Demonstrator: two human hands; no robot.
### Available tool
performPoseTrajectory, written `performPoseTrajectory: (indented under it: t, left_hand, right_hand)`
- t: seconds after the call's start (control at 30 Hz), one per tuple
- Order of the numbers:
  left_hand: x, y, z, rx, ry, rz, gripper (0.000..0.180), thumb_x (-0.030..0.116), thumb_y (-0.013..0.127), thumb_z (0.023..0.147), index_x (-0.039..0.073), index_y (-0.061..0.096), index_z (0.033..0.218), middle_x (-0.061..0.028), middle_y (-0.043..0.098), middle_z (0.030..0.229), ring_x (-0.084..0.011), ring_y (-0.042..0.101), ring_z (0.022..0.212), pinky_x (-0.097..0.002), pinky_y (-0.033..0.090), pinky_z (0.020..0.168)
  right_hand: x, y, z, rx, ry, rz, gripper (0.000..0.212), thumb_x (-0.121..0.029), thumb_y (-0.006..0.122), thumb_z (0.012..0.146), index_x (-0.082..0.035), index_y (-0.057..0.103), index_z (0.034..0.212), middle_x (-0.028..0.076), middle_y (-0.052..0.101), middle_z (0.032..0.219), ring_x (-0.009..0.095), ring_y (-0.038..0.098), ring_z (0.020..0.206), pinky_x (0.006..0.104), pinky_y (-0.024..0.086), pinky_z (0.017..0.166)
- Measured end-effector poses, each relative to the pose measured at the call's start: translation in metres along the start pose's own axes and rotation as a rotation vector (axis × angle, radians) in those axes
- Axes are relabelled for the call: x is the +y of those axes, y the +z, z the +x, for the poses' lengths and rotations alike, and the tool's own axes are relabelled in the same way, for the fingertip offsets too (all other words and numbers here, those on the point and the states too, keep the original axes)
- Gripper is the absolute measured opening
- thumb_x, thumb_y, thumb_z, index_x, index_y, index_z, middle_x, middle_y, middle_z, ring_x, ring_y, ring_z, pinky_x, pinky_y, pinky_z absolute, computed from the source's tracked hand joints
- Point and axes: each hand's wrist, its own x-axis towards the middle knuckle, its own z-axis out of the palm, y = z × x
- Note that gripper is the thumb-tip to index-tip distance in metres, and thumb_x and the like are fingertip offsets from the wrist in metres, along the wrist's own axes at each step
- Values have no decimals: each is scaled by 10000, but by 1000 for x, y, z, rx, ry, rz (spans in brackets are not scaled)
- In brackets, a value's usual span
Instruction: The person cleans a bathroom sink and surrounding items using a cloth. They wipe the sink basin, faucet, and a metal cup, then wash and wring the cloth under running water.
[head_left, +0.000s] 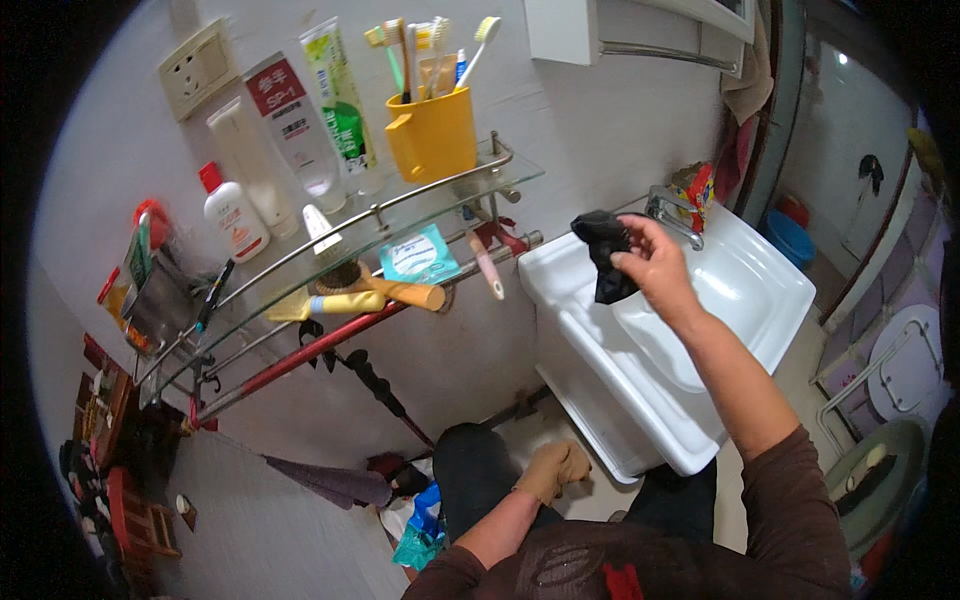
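My right hand (655,265) is raised over the white washbasin (750,265), its fingers pinching a crumpled piece of black cloth (605,255). The cloth hangs down beside the basin's left rim, and its exact kind does not show. Lower down, my left hand (553,472) is in front of my body, near my thigh. A tan fabric covering (570,463), like a glove or a sock, wraps it from the wrist on and hides its fingers. Behind the right hand, a chrome faucet (675,215) stands on the basin's back edge.
On the left wall, a glass shelf (400,220) with metal rails carries a yellow cup (433,135) of toothbrushes, tubes and a white bottle (235,215). Below it lie a wooden-handled hairbrush (400,290) and a blue packet (420,257). A blue bucket (788,240) stands by the doorway.
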Motion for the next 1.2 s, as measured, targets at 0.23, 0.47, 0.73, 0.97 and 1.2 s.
performPoseTrajectory:
  t: [0.23, 0.47, 0.73, 0.97, 1.2]
  left_hand:
    - [-2, 3, -4, 137, -10, 21, 362, 256, 472, 1074, -12, 615, 876, -98, 601, 776, -203, 545, 691, -380, 436, 610]
    - [49, 51, -10, 21, -226, 1597, 222, 163, 757, 873, 15, 736, 1037, -140, 735, 925, -279, 702, 823, -414, 571, 688]
    - [14, 11, 16, 18, 52, 1204, 279, 142, 689, 709, -25, 787, 909, -335, 688, 837, -434, 751, 807, -530, 572, 714]
    - [-6, 1, 14, 301, 594, 1575, 286, 221, 579, 947, 39, 752, 1083, -207, 734, 1065, -311, 703, 994, -466, 542, 864]
    - [34, 18, -32, 63, 295, 444, 363, 234, 638, 965, 56, 641, 1281, -170, 652, 1278, -279, 600, 1195, -441, 467, 1011]
  right_hand:
    - [-107, 24, -28, -150, -92, 129, 491, 62, 576, 889, -26, 625, 1369, 86, 687, 1240, 159, 654, 1166, 310, 496, 1045]
    - [-160, 105, -79, -418, -186, 47, 497, 33, 676, 885, -7, 630, 1379, 24, 644, 1217, 112, 619, 1085, 294, 505, 989]
    - [-175, 221, -98, -759, -102, 91, 443, -157, 849, 862, -48, 685, 1259, 49, 677, 1074, 131, 655, 967, 300, 549, 874]
    - [-128, 281, -116, -940, 604, 644, 315, -50, 708, 894, -80, 601, 1189, 19, 648, 966, 114, 619, 853, 278, 506, 761]
    - [-35, 315, -160, -824, 965, 1159, 285, -88, 665, 995, -40, 661, 1276, 136, 730, 1259, 284, 710, 1158, 513, 584, 1028]
